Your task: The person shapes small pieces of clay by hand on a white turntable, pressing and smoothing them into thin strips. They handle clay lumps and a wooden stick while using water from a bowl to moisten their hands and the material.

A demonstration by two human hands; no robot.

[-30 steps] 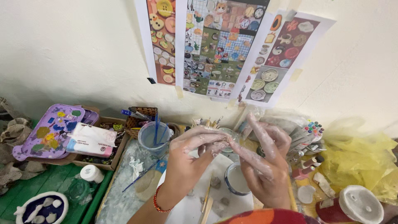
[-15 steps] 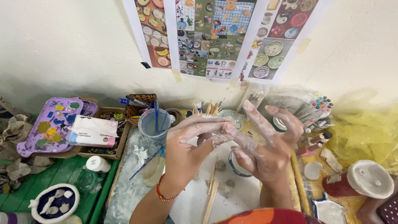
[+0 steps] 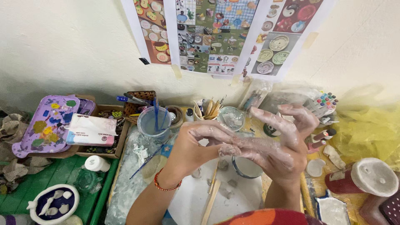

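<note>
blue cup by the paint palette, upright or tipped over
Upright. The blue cup stands with its round rim facing up, and thin blue-handled brushes stick up out of it, leaning on the rim. Its contents cannot be told.

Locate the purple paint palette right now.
Head view, far left: the purple paint palette rests tilted beside a white tissue pack, well left of the left hand.

cream wall (image 3: 62,50) with taped picture sheets (image 3: 216,33)
</note>
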